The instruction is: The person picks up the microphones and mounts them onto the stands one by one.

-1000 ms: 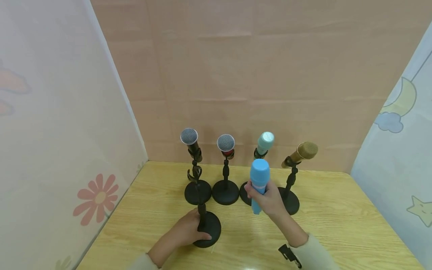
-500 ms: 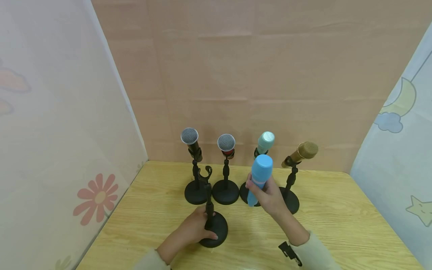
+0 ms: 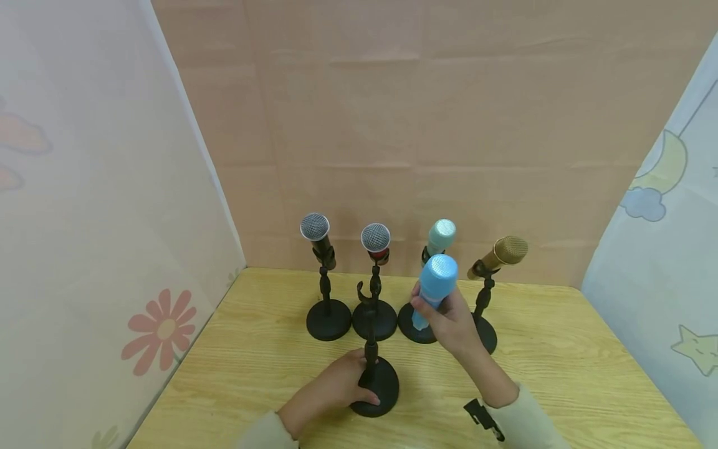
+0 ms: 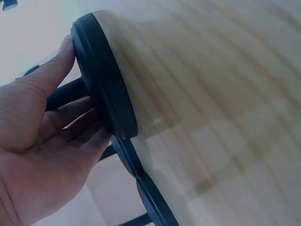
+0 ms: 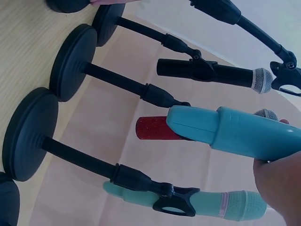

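My left hand grips the round black base of a microphone stand, thumb on top and fingers around its edge, as the left wrist view shows at the base. The stand is upright, and its clip holds no microphone. To its right, my right hand grips a blue microphone by the handle, head up and tilted. In the right wrist view the blue microphone is apart from the clip, its tail end pointing left. Some right fingers are hidden.
Behind stand several black stands holding microphones: a black one, a red one with silver head, a mint one and a gold one. A brown wall rises behind the wooden table.
My left hand has moved the microphone stand to the right, closer to the right hand. The blue microphone has risen slightly and tilted more, its head now further right.
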The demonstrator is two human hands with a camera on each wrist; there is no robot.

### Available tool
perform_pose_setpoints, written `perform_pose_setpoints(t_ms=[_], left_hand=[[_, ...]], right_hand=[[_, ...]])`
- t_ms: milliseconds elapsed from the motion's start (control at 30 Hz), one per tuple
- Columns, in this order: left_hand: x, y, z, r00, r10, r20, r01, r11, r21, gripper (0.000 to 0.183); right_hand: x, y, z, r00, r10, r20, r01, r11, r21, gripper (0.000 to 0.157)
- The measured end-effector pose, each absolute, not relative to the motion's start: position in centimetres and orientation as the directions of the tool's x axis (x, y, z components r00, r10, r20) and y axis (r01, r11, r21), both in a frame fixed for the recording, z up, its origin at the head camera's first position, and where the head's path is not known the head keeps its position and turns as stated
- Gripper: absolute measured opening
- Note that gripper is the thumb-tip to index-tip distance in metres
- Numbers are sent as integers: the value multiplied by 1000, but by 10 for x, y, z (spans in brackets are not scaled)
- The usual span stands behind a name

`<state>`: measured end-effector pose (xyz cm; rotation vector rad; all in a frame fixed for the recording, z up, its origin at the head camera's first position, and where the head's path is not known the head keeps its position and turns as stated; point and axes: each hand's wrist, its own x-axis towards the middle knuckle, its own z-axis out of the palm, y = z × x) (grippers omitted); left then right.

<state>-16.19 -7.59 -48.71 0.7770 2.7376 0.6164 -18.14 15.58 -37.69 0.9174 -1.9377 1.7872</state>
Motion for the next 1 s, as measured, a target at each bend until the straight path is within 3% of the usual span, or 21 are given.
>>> perform_pose_setpoints(t_ms=[267,1000], left_hand=[[-166,-59,-491,-794,598,-108,505,748,430,68],[-179,-33,-492,-743,657,-131,538,702,466,71]], right_hand=[[-182,162,-370,-702,-183,688,-682,-105,-724,22],[-190,162,-349,-706,-158,691,-702,25,-711,25]])
